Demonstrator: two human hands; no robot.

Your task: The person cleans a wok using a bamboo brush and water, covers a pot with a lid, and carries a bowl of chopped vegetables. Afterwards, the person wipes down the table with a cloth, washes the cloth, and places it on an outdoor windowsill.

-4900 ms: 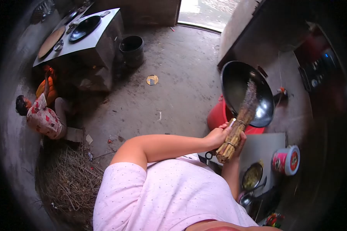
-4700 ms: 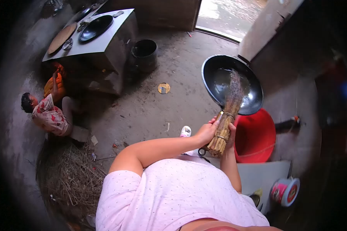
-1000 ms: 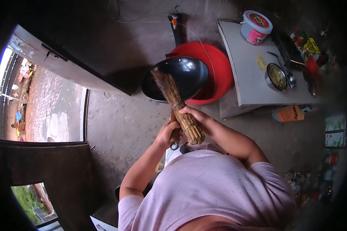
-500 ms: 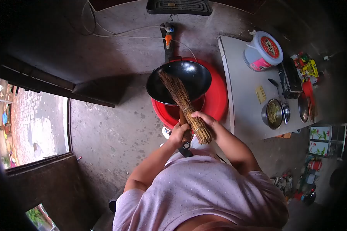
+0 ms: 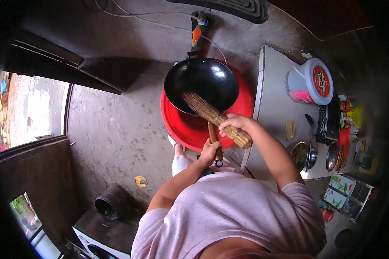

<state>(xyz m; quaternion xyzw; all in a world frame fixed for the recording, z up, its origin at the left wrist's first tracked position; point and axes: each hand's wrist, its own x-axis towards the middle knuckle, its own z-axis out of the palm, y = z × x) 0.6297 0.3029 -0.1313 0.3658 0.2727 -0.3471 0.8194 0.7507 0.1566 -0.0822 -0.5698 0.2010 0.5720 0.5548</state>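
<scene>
A black wok (image 5: 190, 77) is tilted so that its inside faces me, over a red basin (image 5: 175, 127). My left hand (image 5: 209, 153) is closed round the wok's wooden handle (image 5: 212, 131), close to my body. In my right hand (image 5: 237, 122) is a bundled-twig brush (image 5: 206, 109), gripped near its bound butt end. The spread tips of the brush lie over the lower part of the wok's inside; whether they touch the metal I cannot tell.
A faucet with an orange handle (image 5: 196, 35) sits above the wok. On the right, a counter (image 5: 274, 95) carries a lidded bucket (image 5: 311, 82), a yellow sponge-like piece (image 5: 291, 129), a metal bowl (image 5: 299, 156) and a ladle (image 5: 311, 129). A dark bucket (image 5: 108, 207) lies at lower left.
The brush has swung to a flatter slant, its tips lower in the wok and its butt end farther right with my right hand. My left hand keeps the handle. The view has shifted.
</scene>
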